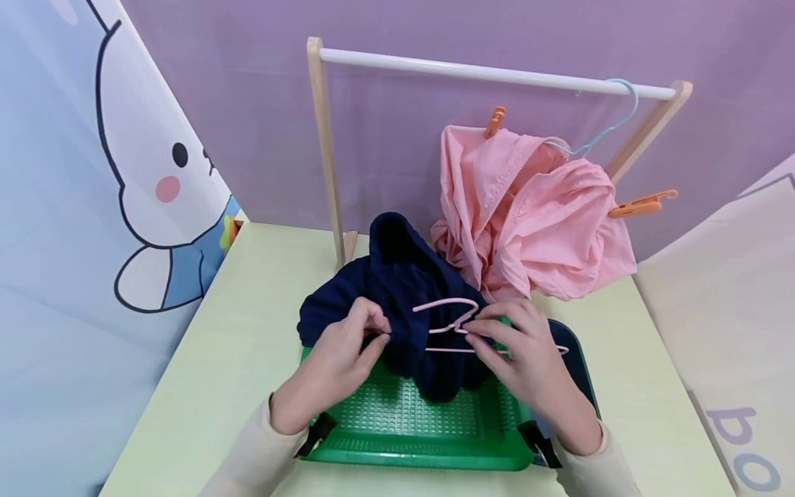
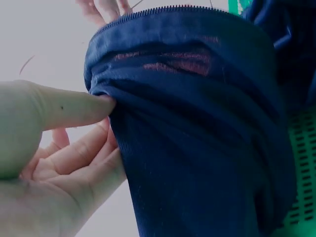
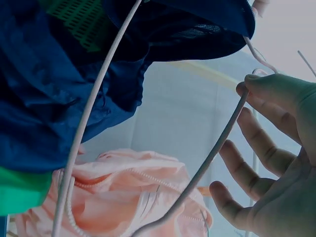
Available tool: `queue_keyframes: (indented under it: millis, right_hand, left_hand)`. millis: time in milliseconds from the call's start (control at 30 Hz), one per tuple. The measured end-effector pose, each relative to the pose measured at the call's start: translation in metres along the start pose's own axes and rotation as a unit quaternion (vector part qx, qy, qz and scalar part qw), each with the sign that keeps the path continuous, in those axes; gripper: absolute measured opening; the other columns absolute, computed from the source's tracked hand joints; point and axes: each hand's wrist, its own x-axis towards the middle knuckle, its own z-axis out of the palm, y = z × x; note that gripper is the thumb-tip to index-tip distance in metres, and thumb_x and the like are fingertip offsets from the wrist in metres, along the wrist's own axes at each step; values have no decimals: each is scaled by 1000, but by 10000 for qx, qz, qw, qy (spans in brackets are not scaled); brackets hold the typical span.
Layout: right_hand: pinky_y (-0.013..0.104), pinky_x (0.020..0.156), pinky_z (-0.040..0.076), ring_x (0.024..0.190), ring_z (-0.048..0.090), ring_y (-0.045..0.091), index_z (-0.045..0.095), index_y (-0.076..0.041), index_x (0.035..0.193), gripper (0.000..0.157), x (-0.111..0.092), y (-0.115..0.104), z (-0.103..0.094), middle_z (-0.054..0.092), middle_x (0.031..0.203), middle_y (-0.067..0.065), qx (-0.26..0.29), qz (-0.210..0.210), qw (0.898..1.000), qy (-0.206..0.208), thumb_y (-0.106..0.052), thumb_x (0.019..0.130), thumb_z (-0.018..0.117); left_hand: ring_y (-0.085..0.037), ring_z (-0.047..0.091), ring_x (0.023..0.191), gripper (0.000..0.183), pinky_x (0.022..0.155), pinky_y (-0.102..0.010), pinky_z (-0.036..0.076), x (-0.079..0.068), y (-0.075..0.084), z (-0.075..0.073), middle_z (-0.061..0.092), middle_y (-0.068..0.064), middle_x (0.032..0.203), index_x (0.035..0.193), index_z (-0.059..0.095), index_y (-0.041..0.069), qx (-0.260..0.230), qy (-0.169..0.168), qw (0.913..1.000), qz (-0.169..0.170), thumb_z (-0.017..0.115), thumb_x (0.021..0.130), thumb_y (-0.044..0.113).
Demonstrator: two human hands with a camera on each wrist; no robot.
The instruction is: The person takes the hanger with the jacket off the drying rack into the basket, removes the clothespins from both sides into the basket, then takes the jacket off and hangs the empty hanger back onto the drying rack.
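A navy zip jacket with a hood lies bunched over the green basket. My left hand pinches its edge between thumb and fingers; the left wrist view shows the jacket's zip teeth above that grip. In my right hand is a pink clothes hanger, pinched near the base of its hook. The hanger's left end passes behind the jacket's edge and is hidden there. Seen from the right wrist, thumb and forefinger hold the hanger's arm while the other fingers spread.
Behind stands a wooden rack with a white rail. From it a pink jacket hangs on a light blue hanger, with orange clothespins on its shoulders. A dark container sits at the basket's right, on the pale table.
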Motion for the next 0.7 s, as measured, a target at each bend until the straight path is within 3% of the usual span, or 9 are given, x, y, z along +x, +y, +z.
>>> queue_keyframes:
  millis: [400,700]
  right_hand:
    - [37,77,34,82,52,26,79,-10,91,29,-21,11,-15,62,89,4,-225,134,9993,269,-33,101,63]
    - [29,85,34,88,53,33,78,-6,86,43,-42,20,-40,64,93,10,-709,600,9950,373,-41,102,59]
  left_hand:
    - [-6,63,94,25,78,-28,55,11,10,22,66,2,100,106,49,12,-94,-109,9999,-73,66,94,-2]
    - [-7,56,80,21,68,-26,51,11,8,29,63,7,95,101,55,16,610,-132,9980,-129,70,94,3]
